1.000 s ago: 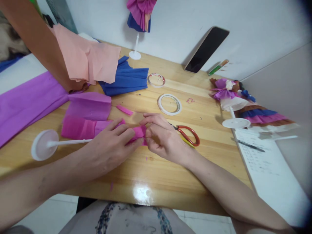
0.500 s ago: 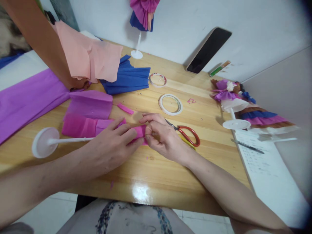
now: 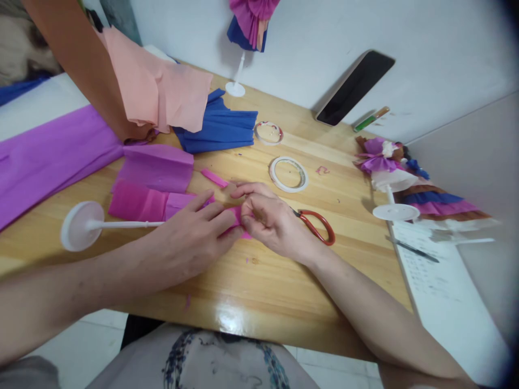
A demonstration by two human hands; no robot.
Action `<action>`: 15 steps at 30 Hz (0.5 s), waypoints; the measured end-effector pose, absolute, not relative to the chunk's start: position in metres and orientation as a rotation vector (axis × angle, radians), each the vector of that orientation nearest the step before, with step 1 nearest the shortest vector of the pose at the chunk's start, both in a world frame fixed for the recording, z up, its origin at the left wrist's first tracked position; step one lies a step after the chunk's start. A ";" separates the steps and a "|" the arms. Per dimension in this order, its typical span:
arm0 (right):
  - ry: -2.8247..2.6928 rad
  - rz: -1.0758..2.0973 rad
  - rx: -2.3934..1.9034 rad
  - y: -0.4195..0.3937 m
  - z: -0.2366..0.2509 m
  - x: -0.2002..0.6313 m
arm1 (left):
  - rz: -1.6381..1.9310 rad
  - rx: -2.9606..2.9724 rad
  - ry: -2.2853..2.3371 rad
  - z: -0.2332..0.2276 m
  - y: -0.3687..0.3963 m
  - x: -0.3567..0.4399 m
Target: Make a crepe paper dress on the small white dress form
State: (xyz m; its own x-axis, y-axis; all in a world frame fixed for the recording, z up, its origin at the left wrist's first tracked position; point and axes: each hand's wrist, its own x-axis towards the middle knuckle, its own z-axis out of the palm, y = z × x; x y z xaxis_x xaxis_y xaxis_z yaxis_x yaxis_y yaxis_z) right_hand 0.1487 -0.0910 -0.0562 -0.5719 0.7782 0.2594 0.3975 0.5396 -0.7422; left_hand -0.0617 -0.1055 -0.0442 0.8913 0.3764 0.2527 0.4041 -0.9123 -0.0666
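Observation:
My left hand point(image 3: 197, 232) lies palm down over pink and purple crepe paper point(image 3: 138, 204), its fingers curled and pressing on the piece. The thumb and fingers of my right hand point(image 3: 271, 219) pinch the right end of that paper. A white stand point(image 3: 83, 226) lies on its side, its rod running under my left hand; what the rod ends in is hidden. Beyond my right hand are red-handled scissors point(image 3: 320, 227), partly covered by it. A short pink strip point(image 3: 214, 178) and a purple crepe sheet point(image 3: 158, 168) lie just past my fingers.
Two tape rolls point(image 3: 288, 174) lie mid-table. Blue crepe paper point(image 3: 223, 129), peach paper point(image 3: 174, 97) and brown paper point(image 3: 81, 65) fill the back left. A phone point(image 3: 357, 86) leans on the wall. Dressed dolls point(image 3: 381, 156) on white stands are at the right and back.
The view has shifted slightly, so the table things sit a little further right. My right hand now covers more of the scissors; both hands keep their hold on the crepe paper.

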 end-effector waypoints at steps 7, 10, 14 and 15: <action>-2.194 0.923 -0.947 -0.087 -0.055 0.147 | -0.343 -2.939 -0.618 -0.046 -0.107 -0.062; -2.185 0.932 -0.966 -0.086 -0.054 0.145 | -0.324 -2.948 -0.640 -0.045 -0.108 -0.062; -2.127 0.960 -0.939 -0.087 -0.055 0.144 | -0.367 -2.935 -0.635 -0.045 -0.108 -0.062; -2.115 0.968 -0.929 -0.087 -0.055 0.144 | -0.369 -2.935 -0.635 -0.045 -0.108 -0.062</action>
State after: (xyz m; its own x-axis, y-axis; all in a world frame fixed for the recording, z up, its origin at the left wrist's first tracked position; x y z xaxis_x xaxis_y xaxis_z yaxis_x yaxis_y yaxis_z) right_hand 0.1442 -0.0867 -0.0553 -0.5557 0.7948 0.2438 0.3351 0.4825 -0.8092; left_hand -0.0624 -0.1083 -0.0455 0.8824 0.3917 0.2605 0.4201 -0.9054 -0.0616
